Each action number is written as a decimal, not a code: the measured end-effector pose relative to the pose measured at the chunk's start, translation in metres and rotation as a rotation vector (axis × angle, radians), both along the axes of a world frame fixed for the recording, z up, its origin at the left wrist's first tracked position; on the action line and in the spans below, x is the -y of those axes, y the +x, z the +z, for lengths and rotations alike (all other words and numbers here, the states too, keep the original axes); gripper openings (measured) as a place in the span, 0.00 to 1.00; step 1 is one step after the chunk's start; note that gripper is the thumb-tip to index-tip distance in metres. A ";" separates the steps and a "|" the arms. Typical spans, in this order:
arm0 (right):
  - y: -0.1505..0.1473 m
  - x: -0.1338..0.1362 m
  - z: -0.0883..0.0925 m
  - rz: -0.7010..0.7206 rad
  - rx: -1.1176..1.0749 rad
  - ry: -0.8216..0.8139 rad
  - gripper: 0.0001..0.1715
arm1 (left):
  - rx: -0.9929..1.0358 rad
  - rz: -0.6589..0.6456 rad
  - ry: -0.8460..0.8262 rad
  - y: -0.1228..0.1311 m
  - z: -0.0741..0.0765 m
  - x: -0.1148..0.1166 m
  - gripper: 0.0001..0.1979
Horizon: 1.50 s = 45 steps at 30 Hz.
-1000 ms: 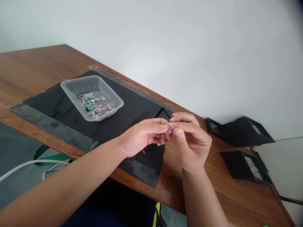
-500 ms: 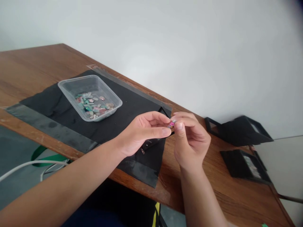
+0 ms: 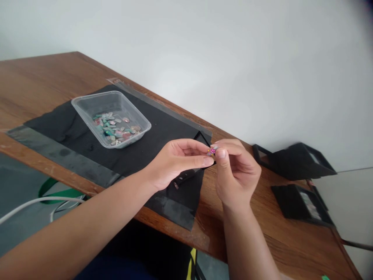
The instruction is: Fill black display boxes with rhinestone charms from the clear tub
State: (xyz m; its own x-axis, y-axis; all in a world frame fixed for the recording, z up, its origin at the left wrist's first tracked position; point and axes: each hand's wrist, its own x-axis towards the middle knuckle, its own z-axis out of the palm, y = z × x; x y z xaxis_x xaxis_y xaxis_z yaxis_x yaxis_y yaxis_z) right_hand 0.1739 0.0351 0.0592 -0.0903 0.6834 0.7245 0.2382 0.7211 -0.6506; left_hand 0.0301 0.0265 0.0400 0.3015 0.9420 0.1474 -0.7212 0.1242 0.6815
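The left hand [image 3: 176, 162] and the right hand [image 3: 240, 171] are both found grasping one small trinket [image 3: 212, 151], pink and yellow on its visible face, pinched between thumbs and fingertips. The trinket is held clear of the bench [image 3: 37, 74], near the right edge of a black sheet [image 3: 171, 128]. Against the view one second earlier, the left fingers have uncurled, the left thumb now lies along the lower side, and the trinket sits slightly higher with more of its face exposed. This is assessed as a change of grip that gives a better view of the trinket; neither hand has let go. The clear plastic box [image 3: 134, 112], on the sheet, has not been disturbed, and its loose small pieces [image 3: 113, 132] lie as before. A black frame [image 3: 201, 135] is partly hidden behind the left hand; its full shape cannot be determined.
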 end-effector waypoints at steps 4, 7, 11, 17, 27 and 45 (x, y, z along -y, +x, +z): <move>0.000 0.000 0.000 0.004 0.012 0.004 0.06 | 0.022 0.017 0.025 0.000 0.001 0.001 0.06; 0.000 0.000 0.000 0.008 0.020 -0.003 0.06 | 0.019 0.035 0.016 -0.001 0.001 0.001 0.06; 0.000 0.001 0.000 0.016 0.018 -0.015 0.07 | 0.030 0.044 0.017 -0.001 0.001 0.001 0.07; 0.000 0.002 0.001 -0.011 0.029 -0.017 0.07 | 0.028 0.053 0.012 0.000 0.001 0.001 0.07; 0.001 0.002 0.000 0.000 0.012 -0.031 0.07 | 0.030 0.080 0.000 0.000 0.003 0.001 0.09; 0.002 0.004 0.004 0.073 -0.004 -0.049 0.04 | 0.014 0.155 0.019 -0.003 0.001 0.001 0.09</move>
State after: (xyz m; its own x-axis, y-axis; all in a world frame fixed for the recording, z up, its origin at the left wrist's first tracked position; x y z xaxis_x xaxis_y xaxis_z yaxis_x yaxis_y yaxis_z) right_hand 0.1755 0.0312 0.0633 -0.1380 0.7095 0.6911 0.1836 0.7040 -0.6861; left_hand 0.0270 0.0253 0.0414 0.1505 0.9741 0.1686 -0.7400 -0.0021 0.6727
